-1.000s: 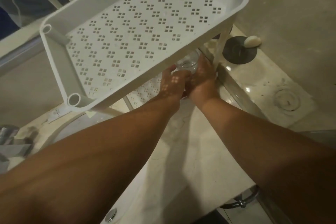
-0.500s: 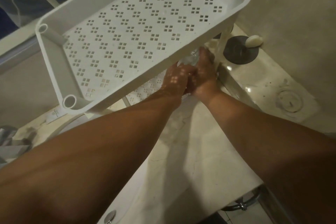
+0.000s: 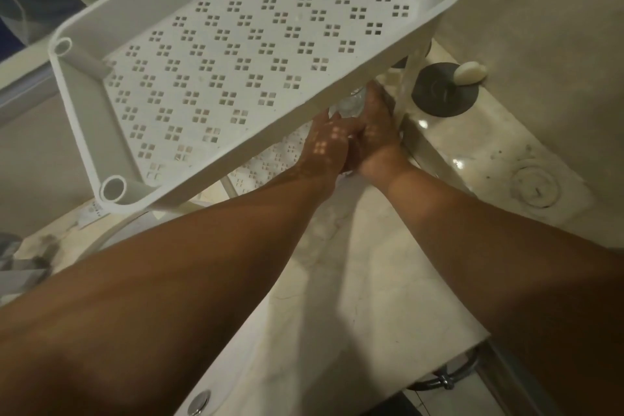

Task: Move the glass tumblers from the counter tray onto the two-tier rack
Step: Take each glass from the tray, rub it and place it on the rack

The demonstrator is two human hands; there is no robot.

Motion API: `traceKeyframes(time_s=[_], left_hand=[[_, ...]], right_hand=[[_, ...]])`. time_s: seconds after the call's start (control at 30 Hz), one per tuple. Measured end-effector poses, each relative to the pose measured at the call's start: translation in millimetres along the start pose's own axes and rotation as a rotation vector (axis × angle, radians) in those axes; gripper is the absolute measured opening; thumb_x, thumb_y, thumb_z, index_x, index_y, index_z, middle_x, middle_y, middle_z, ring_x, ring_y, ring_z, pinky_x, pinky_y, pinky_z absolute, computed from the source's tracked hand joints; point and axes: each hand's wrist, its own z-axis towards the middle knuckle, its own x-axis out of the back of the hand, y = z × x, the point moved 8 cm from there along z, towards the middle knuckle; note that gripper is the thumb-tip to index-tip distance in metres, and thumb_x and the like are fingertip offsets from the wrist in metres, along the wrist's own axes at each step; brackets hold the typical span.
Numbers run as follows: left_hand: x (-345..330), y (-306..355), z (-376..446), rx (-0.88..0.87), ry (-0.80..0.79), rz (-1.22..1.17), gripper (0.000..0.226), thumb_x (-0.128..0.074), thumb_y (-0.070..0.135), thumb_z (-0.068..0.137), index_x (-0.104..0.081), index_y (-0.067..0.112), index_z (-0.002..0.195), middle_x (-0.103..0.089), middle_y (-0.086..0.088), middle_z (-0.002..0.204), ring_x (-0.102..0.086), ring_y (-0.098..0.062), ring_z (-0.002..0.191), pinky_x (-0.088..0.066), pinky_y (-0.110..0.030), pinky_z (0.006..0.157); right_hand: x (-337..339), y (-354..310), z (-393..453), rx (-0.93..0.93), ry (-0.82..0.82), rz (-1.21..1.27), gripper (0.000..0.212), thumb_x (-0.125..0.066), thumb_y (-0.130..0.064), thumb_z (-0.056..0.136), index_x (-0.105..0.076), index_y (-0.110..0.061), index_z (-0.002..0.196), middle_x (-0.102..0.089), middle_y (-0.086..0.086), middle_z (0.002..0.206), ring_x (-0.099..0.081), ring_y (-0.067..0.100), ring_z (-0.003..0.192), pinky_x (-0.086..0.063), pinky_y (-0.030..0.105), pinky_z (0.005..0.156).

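Observation:
A white perforated two-tier rack (image 3: pixel 236 54) fills the upper middle of the head view; its top shelf holds nothing. Under the shelf's front edge both hands reach to the lower tier (image 3: pixel 270 162). A clear glass tumbler (image 3: pixel 349 105) shows between them, mostly hidden by the shelf and fingers. My left hand (image 3: pixel 326 142) wraps the tumbler's left side. On the glass's right side my right hand (image 3: pixel 376 132) holds it, fingers pointing under the shelf. The counter tray is out of sight.
The rack stands on a pale marble counter (image 3: pixel 337 297). A dark round dish (image 3: pixel 444 91) with a white soap (image 3: pixel 469 73) sits by the wall at right. A round drain cover (image 3: pixel 535 187) lies further right. A chrome plug (image 3: pixel 199 402) shows at the bottom edge.
Both hands have pushed the tumbler further under the top shelf, so less of the glass shows than a second ago.

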Motion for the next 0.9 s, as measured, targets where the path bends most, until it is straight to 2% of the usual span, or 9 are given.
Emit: traceKeyframes(time_s=[0.1,0.17,0.23,0.33,0.4,0.47,0.57,0.7,0.9], left_hand=[[1.0,4.0,-3.5,-0.047,-0.006,0.044,0.074,-0.062,0.015,0.093,-0.025,0.027,0.157,-0.035,0.001,0.161,-0.048,-0.020,0.129,-0.044,-0.048,0.109],[3.1,5.1,-8.7,-0.079,-0.013,0.054,0.075,-0.063,0.016,0.093,-0.025,0.029,0.157,-0.035,0.001,0.161,-0.050,-0.016,0.117,-0.047,-0.042,0.103],[6.4,2.4,-16.7,-0.116,-0.032,0.089,0.079,-0.064,0.018,0.091,-0.024,0.034,0.157,-0.035,0.000,0.161,-0.049,-0.018,0.130,-0.045,-0.041,0.106],[15.8,-3.8,-34.9,-0.162,-0.066,0.130,0.089,-0.068,0.031,0.080,-0.021,0.043,0.155,-0.035,0.002,0.160,-0.043,-0.022,0.141,-0.043,-0.045,0.111],[23.6,-7.9,-49.6,-0.184,-0.087,0.140,0.093,-0.069,0.037,0.073,-0.023,0.049,0.153,-0.037,0.005,0.158,-0.046,-0.018,0.138,-0.048,-0.038,0.104],[32.9,-12.6,-65.3,-0.210,-0.091,0.138,0.092,-0.069,0.036,0.071,-0.027,0.051,0.151,-0.041,0.006,0.154,-0.049,-0.016,0.134,-0.051,-0.030,0.094],[52.9,-21.3,-90.7,-0.269,-0.078,0.124,0.087,-0.070,0.032,0.073,-0.031,0.047,0.150,-0.048,0.008,0.147,-0.057,-0.008,0.123,-0.052,-0.025,0.090],[86.7,-28.4,-130.7,-0.333,-0.052,0.115,0.076,-0.065,0.034,0.076,-0.039,0.041,0.147,-0.056,0.004,0.137,-0.063,-0.005,0.113,-0.051,-0.020,0.086],[159.7,-52.3,-189.0,-0.362,0.048,0.003,0.063,-0.062,0.028,0.076,-0.051,0.036,0.137,-0.061,0.000,0.124,-0.065,0.003,0.098,-0.047,-0.012,0.075]], right_hand=[[-1.0,-1.3,-11.9,0.012,0.003,0.020,0.056,-0.043,-0.056,0.096,-0.047,-0.025,0.142,-0.060,0.010,0.132,-0.061,0.030,0.114,-0.058,0.040,0.069],[0.6,1.0,-25.0,0.044,-0.007,0.039,0.055,-0.048,-0.048,0.096,-0.041,-0.025,0.146,-0.047,0.012,0.146,-0.051,0.021,0.126,-0.053,0.040,0.083],[9.8,-3.3,-31.9,0.110,0.073,-0.075,0.063,-0.058,-0.043,0.091,-0.038,-0.025,0.148,-0.042,0.014,0.149,-0.044,0.005,0.127,-0.044,0.035,0.096],[2.4,17.5,-49.3,0.003,0.074,0.078,0.061,-0.063,-0.054,0.081,-0.051,-0.031,0.137,-0.057,0.011,0.133,-0.059,0.019,0.112,-0.053,0.034,0.071],[4.4,25.0,-67.1,0.016,0.167,0.024,0.048,-0.064,-0.055,0.079,-0.061,-0.035,0.122,-0.063,0.008,0.116,-0.062,0.015,0.094,-0.052,0.027,0.058],[6.3,33.0,-85.7,0.048,0.197,-0.002,0.037,-0.065,-0.052,0.076,-0.067,-0.040,0.110,-0.064,0.008,0.114,-0.064,0.013,0.094,-0.053,0.022,0.053],[5.5,35.3,-116.8,0.188,0.189,-0.333,0.034,-0.058,-0.045,0.078,-0.065,-0.044,0.111,-0.063,0.011,0.115,-0.064,0.007,0.100,-0.053,0.016,0.053],[-15.5,45.2,-166.7,0.536,0.133,-1.021,0.062,-0.068,-0.005,0.084,-0.043,-0.019,0.139,-0.064,0.001,0.103,-0.053,-0.027,0.086,-0.039,-0.004,0.061],[-49.9,99.8,-222.3,0.487,0.042,-1.090,0.057,-0.068,-0.008,0.087,-0.043,-0.030,0.133,-0.066,0.000,0.111,-0.068,0.000,0.094,-0.053,0.016,0.078]])
